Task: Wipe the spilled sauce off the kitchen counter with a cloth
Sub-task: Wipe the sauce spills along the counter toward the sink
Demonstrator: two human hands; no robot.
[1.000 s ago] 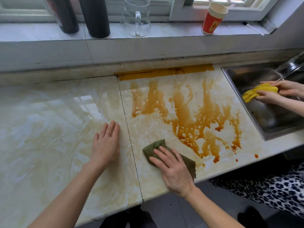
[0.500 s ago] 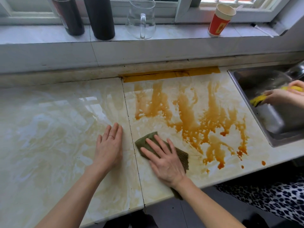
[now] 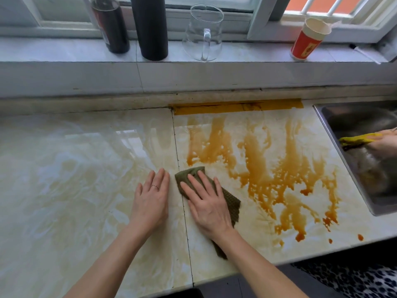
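A: Okay, cloth first?

B: Dark green waffle-weave cloth (image 3: 233, 205), crumpled flat on the counter (image 3: 64, 179). It sits just left of the sauce (image 3: 257, 166), with its left corner over the counter seam (image 3: 176, 143). A tail runs back under the wrist toward the front edge.

A: Sauce?

B: Orange-brown streaks and drips, running from the back wall down to the front edge, between the seam and the sink (image 3: 343, 168).

A: Hands?

B: Right hand (image 3: 208, 209) is palm down on the cloth, fingers (image 3: 205, 181) straight, slightly spread, pressing rather than curled round it. Left hand (image 3: 150, 203) lies flat on bare counter just beside the cloth, fingers straight and close together, ring (image 3: 155, 186) on one, holding nothing.

A: Versus a second ago?

B: Cloth and right hand have slid left, from a gap off the seam to onto it, so they're now close to the left hand. Left hand keeps the same flat pose. Sauce looks the same.

A: Anything else?

B: Another person's hand (image 3: 385, 143) in the sink with a yellow cloth (image 3: 356, 139). It's blurred, so I can't tell the grip.
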